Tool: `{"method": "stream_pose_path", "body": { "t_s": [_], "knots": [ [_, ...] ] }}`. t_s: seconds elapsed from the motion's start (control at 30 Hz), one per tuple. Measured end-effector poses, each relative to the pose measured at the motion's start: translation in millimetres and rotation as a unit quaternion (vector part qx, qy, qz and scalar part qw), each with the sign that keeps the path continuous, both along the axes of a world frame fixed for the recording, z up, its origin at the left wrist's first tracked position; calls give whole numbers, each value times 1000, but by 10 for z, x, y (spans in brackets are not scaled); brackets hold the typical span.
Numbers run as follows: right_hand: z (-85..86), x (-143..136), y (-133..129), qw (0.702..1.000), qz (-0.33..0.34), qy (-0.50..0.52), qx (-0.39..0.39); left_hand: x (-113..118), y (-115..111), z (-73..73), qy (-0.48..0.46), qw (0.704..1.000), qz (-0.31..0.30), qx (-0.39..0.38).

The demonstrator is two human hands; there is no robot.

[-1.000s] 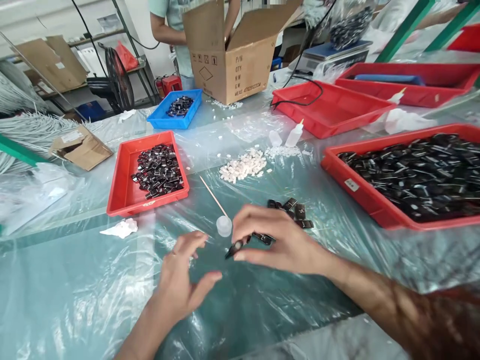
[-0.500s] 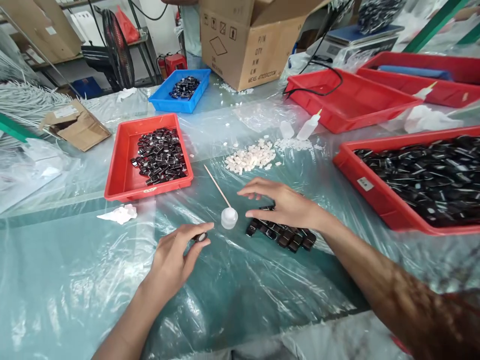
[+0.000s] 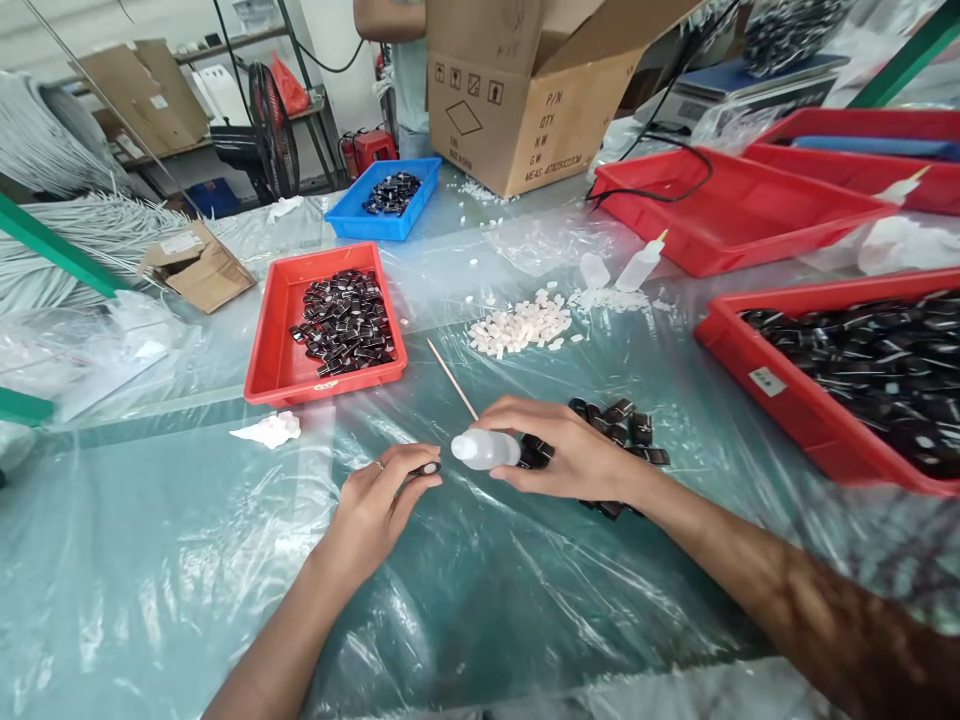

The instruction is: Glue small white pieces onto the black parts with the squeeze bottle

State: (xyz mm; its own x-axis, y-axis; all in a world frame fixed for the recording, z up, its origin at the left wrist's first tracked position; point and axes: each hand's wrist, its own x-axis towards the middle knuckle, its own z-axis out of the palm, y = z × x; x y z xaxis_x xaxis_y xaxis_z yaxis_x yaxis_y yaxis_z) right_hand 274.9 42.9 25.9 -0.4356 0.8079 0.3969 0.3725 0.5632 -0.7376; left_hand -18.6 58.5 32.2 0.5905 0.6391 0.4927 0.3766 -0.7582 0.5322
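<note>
Between the thumb and fingers of my left hand (image 3: 379,505) is a small black part (image 3: 427,468) with a light spot on it. My right hand (image 3: 574,450) grips a translucent white bottle (image 3: 491,450), tilted on its side, its rounded white end toward my left hand. Several black parts (image 3: 641,430) lie on the table beside and partly behind my right hand. A thin wooden stick (image 3: 452,378) lies just beyond the bottle. Past it is a pile of small whitish pieces (image 3: 521,325).
A red tray (image 3: 274,375) of black parts stands left of centre, a blue tray (image 3: 349,222) behind it. On the right are a large filled red tray (image 3: 720,335) and another red tray (image 3: 675,215). A cardboard box (image 3: 480,120) stands at the back, with a person's arm (image 3: 390,20) beside it.
My right hand was open near the upright bottle and now holds it tilted. My left hand still pinches the black part. The whole view has shifted slightly.
</note>
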Motion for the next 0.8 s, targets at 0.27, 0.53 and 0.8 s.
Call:
{"method": "stream_pose_path", "body": {
  "t_s": [0.27, 0.53, 0.8],
  "knots": [
    [116, -31, -135, 998, 1, -26, 51, -38, -13, -8, -9, 1000, 4, 7],
    [192, -56, -187, 995, -18, -28, 98, -36, -22, -9, 11, 1000, 8, 15],
    [170, -65, -224, 994, -16, -2, 105, -31, -26, 18, 26, 999, -2, 33]
  ]
}}
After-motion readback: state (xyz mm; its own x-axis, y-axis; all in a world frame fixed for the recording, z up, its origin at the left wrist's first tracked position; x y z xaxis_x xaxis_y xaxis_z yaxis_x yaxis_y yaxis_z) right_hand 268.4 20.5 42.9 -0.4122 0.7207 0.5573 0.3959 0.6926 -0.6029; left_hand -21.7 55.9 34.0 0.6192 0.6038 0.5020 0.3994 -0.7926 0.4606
